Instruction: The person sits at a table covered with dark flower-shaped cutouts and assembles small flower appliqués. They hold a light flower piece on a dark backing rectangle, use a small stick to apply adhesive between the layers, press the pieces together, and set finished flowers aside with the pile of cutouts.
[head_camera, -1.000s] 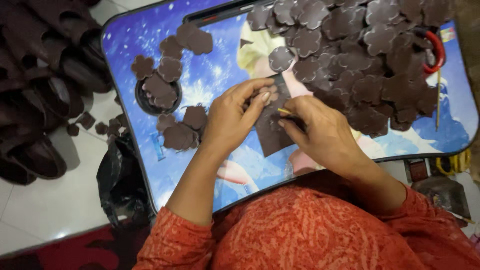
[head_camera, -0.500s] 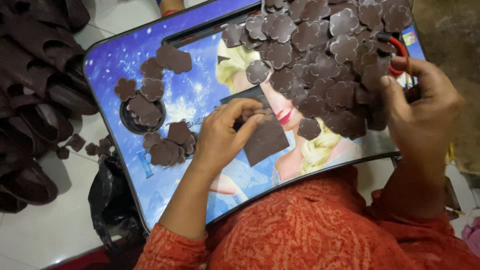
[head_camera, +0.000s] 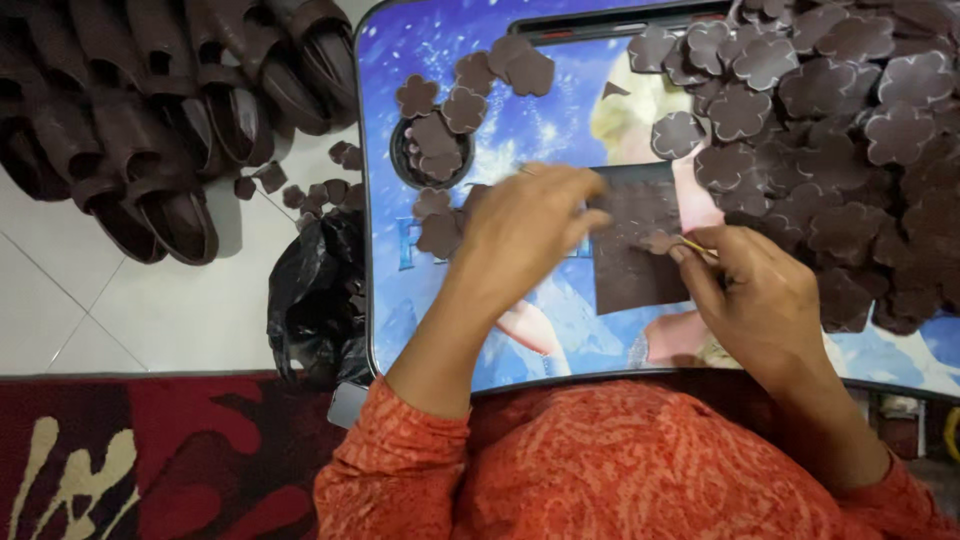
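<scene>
Brown square sheet (head_camera: 640, 245) lies flat between both hands. Left hand (head_camera: 525, 230) presses its left edge, fingers spread. Right hand (head_camera: 765, 295) pinches a thin stick (head_camera: 697, 246) at its right edge.

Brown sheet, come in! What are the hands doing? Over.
Left hand pressing brown sheet. Right hand pinching thin stick at its edge. Flower cutouts piled alongside.
</scene>
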